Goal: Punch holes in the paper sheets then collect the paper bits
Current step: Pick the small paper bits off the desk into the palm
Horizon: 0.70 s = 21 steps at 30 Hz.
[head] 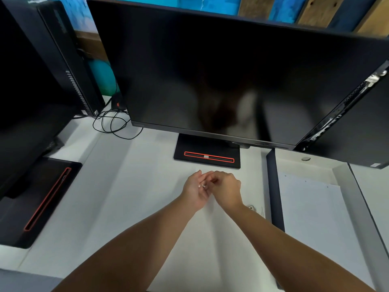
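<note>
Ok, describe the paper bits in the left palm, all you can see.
The paper bits are a few tiny white specks, too small to count surely. They lie loose in the upturned, slightly cupped palm of the left hand, near the base of its fingers, above the white desk. The right hand reaches over with fingertips curled down beside them; whether it pinches another bit is hidden.

Paper bits (201,186): on left hand (194,191), before monitor stand (207,151)
Paper sheets (311,218): right of monitor stand
Cables (113,124): behind-left of monitor stand
</note>
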Motion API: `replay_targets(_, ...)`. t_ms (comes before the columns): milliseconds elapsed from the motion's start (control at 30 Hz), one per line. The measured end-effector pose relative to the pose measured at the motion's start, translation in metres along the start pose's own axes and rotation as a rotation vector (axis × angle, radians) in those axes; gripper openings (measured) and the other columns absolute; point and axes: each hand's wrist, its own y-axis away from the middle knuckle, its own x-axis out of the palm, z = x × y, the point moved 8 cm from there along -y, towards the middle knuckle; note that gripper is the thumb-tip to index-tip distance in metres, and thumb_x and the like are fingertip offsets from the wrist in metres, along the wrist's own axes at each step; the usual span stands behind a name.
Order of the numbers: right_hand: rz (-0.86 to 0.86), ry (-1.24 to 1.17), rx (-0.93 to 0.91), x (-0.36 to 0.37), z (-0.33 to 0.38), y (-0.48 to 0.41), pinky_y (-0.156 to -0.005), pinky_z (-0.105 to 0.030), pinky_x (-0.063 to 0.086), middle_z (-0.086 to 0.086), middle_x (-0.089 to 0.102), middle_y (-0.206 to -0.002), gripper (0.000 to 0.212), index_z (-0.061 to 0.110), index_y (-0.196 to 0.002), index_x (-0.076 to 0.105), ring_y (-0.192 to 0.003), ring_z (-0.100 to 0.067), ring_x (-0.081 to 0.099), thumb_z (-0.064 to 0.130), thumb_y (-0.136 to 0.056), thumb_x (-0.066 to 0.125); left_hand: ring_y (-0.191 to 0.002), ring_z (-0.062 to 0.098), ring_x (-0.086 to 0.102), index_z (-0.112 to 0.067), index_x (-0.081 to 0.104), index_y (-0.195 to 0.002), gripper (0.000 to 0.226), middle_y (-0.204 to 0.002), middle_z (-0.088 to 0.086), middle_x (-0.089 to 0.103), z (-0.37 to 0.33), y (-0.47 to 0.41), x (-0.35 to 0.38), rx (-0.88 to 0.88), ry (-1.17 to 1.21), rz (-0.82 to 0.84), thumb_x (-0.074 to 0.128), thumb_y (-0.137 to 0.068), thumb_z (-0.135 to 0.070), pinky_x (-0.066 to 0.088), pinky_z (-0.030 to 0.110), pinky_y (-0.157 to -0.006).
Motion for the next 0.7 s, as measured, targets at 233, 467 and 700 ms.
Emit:
replay_targets(233, 0.006, -0.165, -0.035, 0.004, 0.004, 0.014, -0.079, -0.02, 0.04, 0.009, 0.064, -0.086, 0.02, 0.022, -0.077, 0.07, -0.09, -0.011, 0.054, 0.006, -0.083, 0.059, -0.084, 0.025, 0.067, 0.004, 0.06, -0.111, 0.039, -0.1, 0.017, 0.067, -0.004, 0.019, -0.009, -0.001, 0.081, 0.037, 0.035, -0.102, -0.026, 0.057, 0.028, -0.066)
replay_targets(467, -0.091, -0.398, 0.057, 0.002, -0.008, 0.045, -0.074, -0.009, 0.042, 0.005, 0.068, -0.092, 0.02, 0.024, -0.088, 0.066, -0.088, -0.012, 0.061, 0.007, -0.091, 0.055, -0.099, 0.029, 0.066, 0.008, 0.058, -0.115, 0.037, -0.112, 0.022, 0.066, -0.004, 0.033, -0.034, -0.025, 0.087, 0.072, 0.04, -0.1, -0.021, 0.053, 0.034, -0.081)
replay_targets(700, -0.001, 0.058, -0.083, 0.039, -0.017, 0.064, -0.096, -0.021, 0.04, -0.009, 0.065, -0.12, 0.039, 0.005, -0.117, 0.065, -0.11, -0.026, 0.059, -0.009, -0.086, 0.046, -0.102, 0.031, 0.064, 0.009, 0.059, -0.107, 0.034, -0.11, 0.022, 0.065, -0.032, 0.043, -0.076, 0.056, 0.165, 0.042, 0.042, -0.099, -0.019, 0.049, 0.038, -0.089)
